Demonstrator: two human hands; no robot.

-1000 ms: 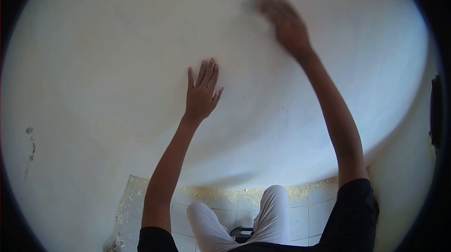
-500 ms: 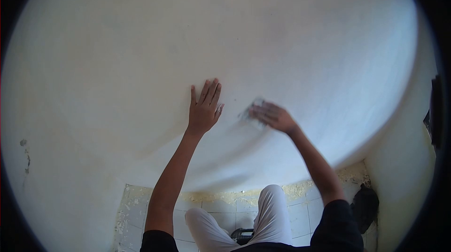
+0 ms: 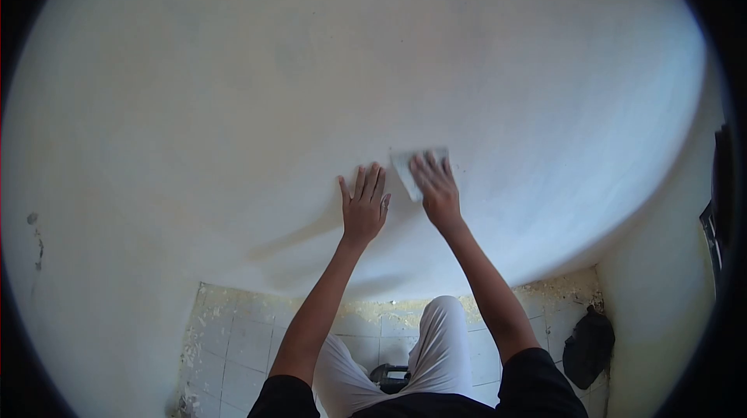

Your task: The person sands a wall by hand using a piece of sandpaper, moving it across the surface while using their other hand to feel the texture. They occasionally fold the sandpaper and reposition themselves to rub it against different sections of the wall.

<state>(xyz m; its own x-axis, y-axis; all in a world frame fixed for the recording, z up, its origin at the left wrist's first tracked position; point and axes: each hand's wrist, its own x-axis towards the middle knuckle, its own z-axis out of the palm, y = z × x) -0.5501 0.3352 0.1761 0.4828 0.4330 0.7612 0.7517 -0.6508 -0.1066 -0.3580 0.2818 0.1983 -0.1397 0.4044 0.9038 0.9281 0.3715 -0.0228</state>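
A pale wall (image 3: 233, 107) fills most of the view. My left hand (image 3: 364, 204) lies flat on it near the middle, fingers spread, holding nothing. Just to its right, my right hand (image 3: 436, 184) presses a thin greyish-white sheet (image 3: 405, 169) against the wall with its palm and fingers. The sheet sticks out to the left of and above the fingers, whose tips are slightly blurred. The two hands are apart.
Below the wall is a tiled floor (image 3: 249, 340) with flaking yellowish residue along its edge. A black bag-like object (image 3: 589, 348) lies at the lower right. Something dark (image 3: 393, 377) shows between my knees. Chipped marks (image 3: 39, 247) scar the wall at left.
My left hand has shifted right and down on the wall. My right hand has moved slightly left and turned its fingers upward, with the sheet under it. The view has shifted a little.
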